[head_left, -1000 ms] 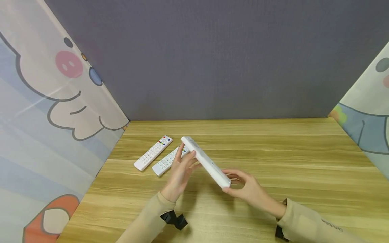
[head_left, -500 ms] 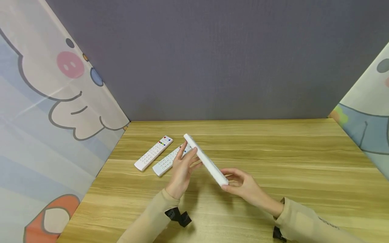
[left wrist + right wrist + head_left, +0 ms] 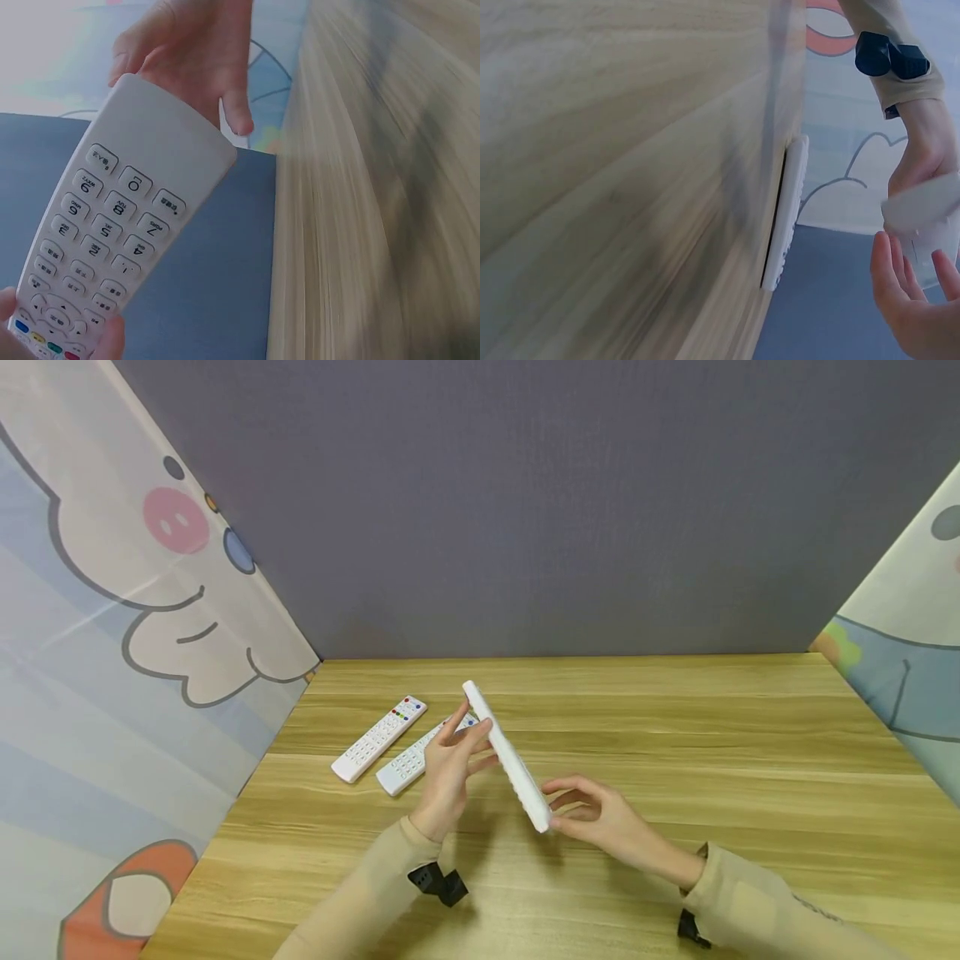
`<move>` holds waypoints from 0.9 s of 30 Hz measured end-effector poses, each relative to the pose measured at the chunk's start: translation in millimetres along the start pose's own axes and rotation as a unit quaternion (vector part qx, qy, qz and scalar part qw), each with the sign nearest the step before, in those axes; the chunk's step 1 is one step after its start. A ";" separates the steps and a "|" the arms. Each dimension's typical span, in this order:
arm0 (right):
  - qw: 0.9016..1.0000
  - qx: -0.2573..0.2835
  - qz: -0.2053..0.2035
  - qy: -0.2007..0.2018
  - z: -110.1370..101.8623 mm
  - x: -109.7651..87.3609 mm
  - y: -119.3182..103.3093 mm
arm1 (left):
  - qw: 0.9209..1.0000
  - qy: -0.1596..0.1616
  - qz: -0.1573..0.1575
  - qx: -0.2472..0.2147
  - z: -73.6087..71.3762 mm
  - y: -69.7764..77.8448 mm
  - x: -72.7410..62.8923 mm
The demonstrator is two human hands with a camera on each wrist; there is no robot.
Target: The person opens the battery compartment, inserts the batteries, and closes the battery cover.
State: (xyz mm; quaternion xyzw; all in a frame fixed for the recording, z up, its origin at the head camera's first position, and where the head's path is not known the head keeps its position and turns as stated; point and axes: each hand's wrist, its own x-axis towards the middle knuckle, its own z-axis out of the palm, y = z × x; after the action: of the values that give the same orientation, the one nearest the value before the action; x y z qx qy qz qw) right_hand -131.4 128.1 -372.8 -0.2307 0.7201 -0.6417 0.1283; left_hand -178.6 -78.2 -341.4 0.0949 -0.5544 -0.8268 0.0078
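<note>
A white remote control (image 3: pixel 508 762) is held tilted above the table, its near end lower than its far end. My left hand (image 3: pixel 448 777) grips it near the far end, fingertips at both edges. In the left wrist view, the keypad side of the remote (image 3: pixel 112 217) shows number keys and coloured buttons. My right hand (image 3: pixel 600 822) is at the lower end, thumb and fingers loosely bent and spread apart, with the thumb tip right at the edge. The right wrist view shows those fingers (image 3: pixel 891 281) close by the back of the remote (image 3: pixel 934 240).
Two more white remotes lie on the wooden table (image 3: pixel 712 735) to the left: one remote (image 3: pixel 378 739) in full view, another remote (image 3: pixel 408 766) partly behind my left hand. A grey panel (image 3: pixel 525 510) rises at the back, and cartoon-printed sheets (image 3: pixel 90 693) flank the table.
The held remote has turned steeper, its far end moving slightly away and right and its edge turning toward me. My right thumb and fingers have loosened around the lower end.
</note>
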 end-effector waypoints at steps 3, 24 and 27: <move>0.999 -0.037 -0.005 0.011 -5.1 -1.9 1.1 | 1.000 -0.002 0.013 0.024 -0.9 1.5 1.6; 0.974 -0.213 -0.078 0.015 -52.1 -21.1 0.0 | 0.951 -0.081 0.073 0.291 -19.4 16.0 16.8; 0.971 -0.227 -0.070 0.010 -59.2 -23.8 -0.5 | 0.934 -0.093 0.096 0.330 -23.5 15.8 19.5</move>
State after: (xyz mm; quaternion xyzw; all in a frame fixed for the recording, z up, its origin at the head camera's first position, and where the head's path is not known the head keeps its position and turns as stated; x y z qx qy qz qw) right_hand -139.3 191.1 -366.5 -0.2969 0.8304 -0.4709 0.0205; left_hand -195.3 -108.1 -338.4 -0.0390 -0.8008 -0.5977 0.0041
